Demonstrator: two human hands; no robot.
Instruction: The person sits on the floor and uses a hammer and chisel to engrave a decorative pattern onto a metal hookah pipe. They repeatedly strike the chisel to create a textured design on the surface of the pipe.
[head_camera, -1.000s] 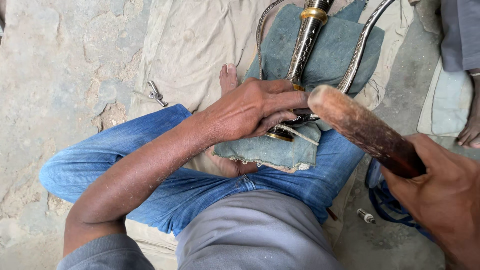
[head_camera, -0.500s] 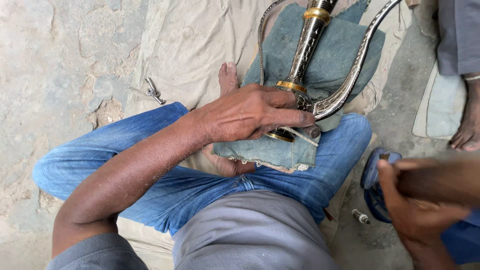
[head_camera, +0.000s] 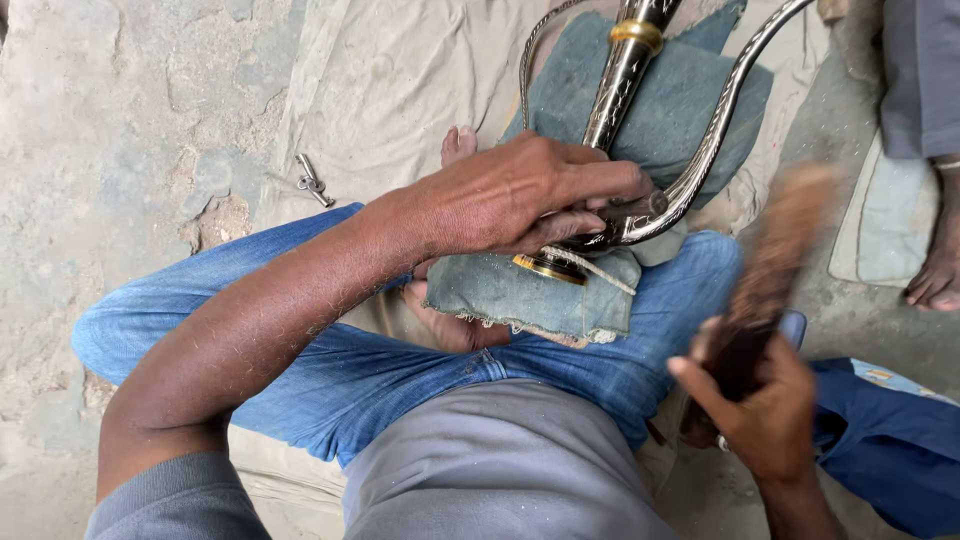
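Head view shows the left hand (head_camera: 520, 200) clamping a small punch (head_camera: 640, 205) on the engraved metal piece (head_camera: 630, 70) at frame centre, cushioned by grey cloth (head_camera: 520, 295). Lower right, the right hand (head_camera: 765, 410) grips a blurred wooden mallet (head_camera: 775, 270). A hammering step, I judge, needing a square strike; half a second ago the mallet lay lower, near horizontal.

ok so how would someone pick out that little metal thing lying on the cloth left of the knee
Start at the big tan cloth spread over the stone ground. Follow its left edge to just above the blue-jeaned knee, left of the left hand. The small metal piece lies there alone, silvery and slim.
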